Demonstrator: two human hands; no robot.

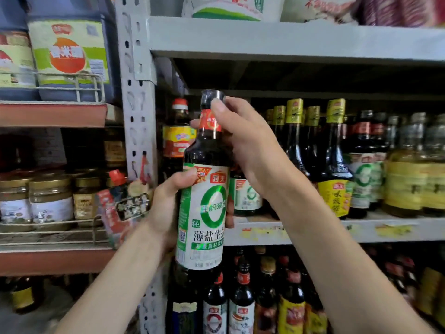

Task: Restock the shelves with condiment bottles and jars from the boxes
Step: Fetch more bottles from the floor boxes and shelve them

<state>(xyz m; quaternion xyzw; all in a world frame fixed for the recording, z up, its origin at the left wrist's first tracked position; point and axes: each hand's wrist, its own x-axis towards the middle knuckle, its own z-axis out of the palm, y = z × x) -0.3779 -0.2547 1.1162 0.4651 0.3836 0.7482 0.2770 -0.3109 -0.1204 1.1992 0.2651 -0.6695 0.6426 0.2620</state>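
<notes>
A dark soy sauce bottle [204,194] with a white and green label is held upright in front of the grey metal shelf [313,231]. My left hand [166,208] grips its body around the label from the left. My right hand [240,141] grips the neck, with the thumb up by the black cap. Behind it on the same shelf stands a bottle with a matching green label [248,194]. No box is in view.
The middle shelf holds rows of dark bottles with yellow caps [334,160] and pale oil bottles [414,179] at right. More bottles [243,302] fill the shelf below. Jars [50,201] sit on the left rack beyond the perforated upright post [137,97]. Large jugs [69,56] stand upper left.
</notes>
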